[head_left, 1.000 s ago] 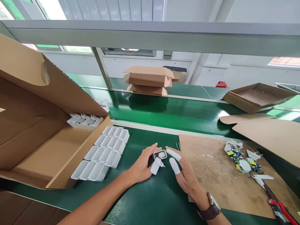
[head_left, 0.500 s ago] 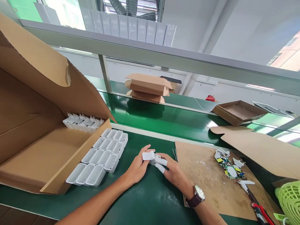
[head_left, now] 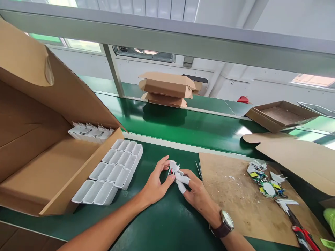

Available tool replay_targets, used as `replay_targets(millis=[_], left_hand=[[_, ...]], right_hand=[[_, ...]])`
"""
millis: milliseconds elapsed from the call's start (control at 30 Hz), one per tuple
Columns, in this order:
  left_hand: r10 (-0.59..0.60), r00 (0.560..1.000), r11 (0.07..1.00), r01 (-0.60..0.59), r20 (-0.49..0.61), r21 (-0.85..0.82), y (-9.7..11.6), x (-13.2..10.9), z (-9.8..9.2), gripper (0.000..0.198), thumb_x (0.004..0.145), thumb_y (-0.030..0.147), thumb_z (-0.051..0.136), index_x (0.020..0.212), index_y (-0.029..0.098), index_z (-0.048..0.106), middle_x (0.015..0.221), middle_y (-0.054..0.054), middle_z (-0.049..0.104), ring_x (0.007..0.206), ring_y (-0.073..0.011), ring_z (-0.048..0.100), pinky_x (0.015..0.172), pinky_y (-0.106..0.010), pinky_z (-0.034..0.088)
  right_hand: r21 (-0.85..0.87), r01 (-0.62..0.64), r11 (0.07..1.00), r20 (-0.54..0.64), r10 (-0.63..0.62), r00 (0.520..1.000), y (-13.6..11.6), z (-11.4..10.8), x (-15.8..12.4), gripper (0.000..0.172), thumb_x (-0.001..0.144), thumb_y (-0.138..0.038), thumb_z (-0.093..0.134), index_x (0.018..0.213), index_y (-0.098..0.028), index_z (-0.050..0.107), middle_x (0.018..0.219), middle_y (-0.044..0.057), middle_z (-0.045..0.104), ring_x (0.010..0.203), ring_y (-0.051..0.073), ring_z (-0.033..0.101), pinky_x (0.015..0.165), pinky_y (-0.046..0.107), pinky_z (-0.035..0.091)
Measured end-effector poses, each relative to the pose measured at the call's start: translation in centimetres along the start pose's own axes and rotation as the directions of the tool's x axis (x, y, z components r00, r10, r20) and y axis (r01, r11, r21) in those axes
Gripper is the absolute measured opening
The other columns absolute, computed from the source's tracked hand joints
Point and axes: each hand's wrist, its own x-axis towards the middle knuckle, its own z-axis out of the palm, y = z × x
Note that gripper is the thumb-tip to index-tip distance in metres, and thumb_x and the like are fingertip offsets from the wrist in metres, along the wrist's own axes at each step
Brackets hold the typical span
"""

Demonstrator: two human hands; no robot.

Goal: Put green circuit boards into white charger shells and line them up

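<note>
My left hand (head_left: 156,181) and my right hand (head_left: 196,194) meet over the green table (head_left: 167,223), both pinching a small white charger plug (head_left: 173,168) between their fingertips. The plug's prongs point up and to the right. White finger cots cover two fingers of my right hand, and a wristwatch (head_left: 224,223) sits on that wrist. Several empty white charger shells (head_left: 110,172) lie in rows just left of my hands.
A large open cardboard box (head_left: 39,139) at left holds a row of white plugs (head_left: 87,132). A brown board (head_left: 243,195) at right carries circuit board scraps (head_left: 268,183) and red-handled pliers (head_left: 303,237). Cardboard boxes (head_left: 166,89) and a shallow tray (head_left: 282,115) stand beyond the belt.
My hands lifted the plug slightly off the table and turned it upright. A second ago my right hand was open beside it; now both hands grip it.
</note>
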Motion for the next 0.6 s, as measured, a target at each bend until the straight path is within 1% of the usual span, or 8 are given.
replay_targets(millis=[133,233,267,333,400,433,500,600], left_hand=[[0.034,0.999,0.999,-0.034,0.003,0.031,0.03,-0.05,0.06,0.071,0.091,0.031,0.07,0.153,0.026,0.035,0.135,-0.011,0.066,0.122,-0.0247,0.065,0.112,-0.05,0.048],[0.061,0.998,0.998,-0.062,0.012,0.028,0.22,-0.12,-0.08,0.071,0.092,0.032,0.07,0.153,0.027,0.035,0.135,-0.011,0.066,0.123,-0.0246,0.065,0.111,-0.048,0.05],[0.06,0.998,0.998,-0.06,0.008,0.027,0.27,-0.14,-0.1,0.067,0.093,0.032,0.069,0.151,0.027,0.037,0.134,-0.01,0.066,0.123,-0.0245,0.065,0.111,-0.047,0.05],[0.031,0.999,0.999,-0.03,-0.015,0.046,0.3,-0.15,-0.07,0.052,0.095,0.035,0.066,0.142,0.026,0.047,0.129,-0.009,0.069,0.12,-0.0238,0.067,0.108,-0.044,0.052],[-0.003,0.999,0.997,0.006,-0.05,0.071,0.23,-0.19,0.01,0.035,0.095,0.037,0.066,0.126,0.025,0.057,0.12,-0.007,0.071,0.111,-0.0227,0.069,0.1,-0.04,0.056],[-0.01,0.998,0.997,0.015,-0.061,0.073,0.19,-0.23,0.04,0.028,0.095,0.038,0.066,0.119,0.024,0.059,0.117,-0.006,0.071,0.108,-0.0219,0.07,0.097,-0.038,0.057],[0.0,0.998,0.999,0.003,-0.064,0.055,0.1,-0.36,0.06,0.02,0.096,0.037,0.066,0.109,0.024,0.059,0.116,-0.006,0.07,0.107,-0.0209,0.069,0.094,-0.036,0.057],[0.027,0.999,0.999,-0.025,-0.045,0.037,0.04,-0.53,-0.01,0.015,0.097,0.034,0.064,0.104,0.024,0.056,0.119,-0.007,0.068,0.112,-0.0214,0.067,0.095,-0.036,0.056]], right_hand=[[-0.019,0.008,1.0,-0.059,-0.01,0.998,0.19,0.13,-0.42,0.038,0.095,-0.006,0.055,0.126,-0.027,0.064,0.121,0.011,0.069,0.104,0.02,0.072,0.085,0.034,0.065],[-0.008,0.002,1.0,-0.041,-0.003,0.999,0.04,-0.15,-0.56,0.039,0.096,-0.005,0.053,0.127,-0.027,0.063,0.122,0.01,0.068,0.105,0.021,0.072,0.085,0.035,0.065],[-0.009,-0.001,1.0,-0.018,0.001,1.0,-0.04,-0.24,-0.59,0.039,0.096,-0.005,0.053,0.127,-0.026,0.062,0.121,0.01,0.068,0.105,0.021,0.072,0.086,0.035,0.065],[-0.025,-0.018,1.0,0.017,0.018,1.0,-0.23,-0.33,-0.63,0.04,0.096,-0.005,0.052,0.129,-0.026,0.061,0.12,0.011,0.069,0.105,0.021,0.071,0.086,0.037,0.065],[-0.039,-0.054,0.998,0.02,0.055,0.998,-0.36,-0.31,-0.69,0.043,0.096,-0.006,0.052,0.134,-0.025,0.057,0.121,0.01,0.069,0.106,0.022,0.071,0.088,0.038,0.065],[-0.045,-0.067,0.997,0.014,0.068,0.998,-0.38,-0.27,-0.71,0.044,0.097,-0.006,0.052,0.136,-0.025,0.055,0.121,0.01,0.068,0.106,0.022,0.071,0.089,0.038,0.065],[-0.05,-0.072,0.996,0.022,0.073,0.997,-0.32,-0.18,-0.75,0.045,0.097,-0.007,0.052,0.138,-0.025,0.053,0.121,0.01,0.068,0.106,0.022,0.07,0.09,0.039,0.064],[-0.046,-0.063,0.997,0.054,0.065,0.996,-0.07,-0.13,-0.74,0.04,0.097,-0.008,0.051,0.133,-0.024,0.055,0.114,0.01,0.067,0.1,0.022,0.07,0.085,0.038,0.064]])
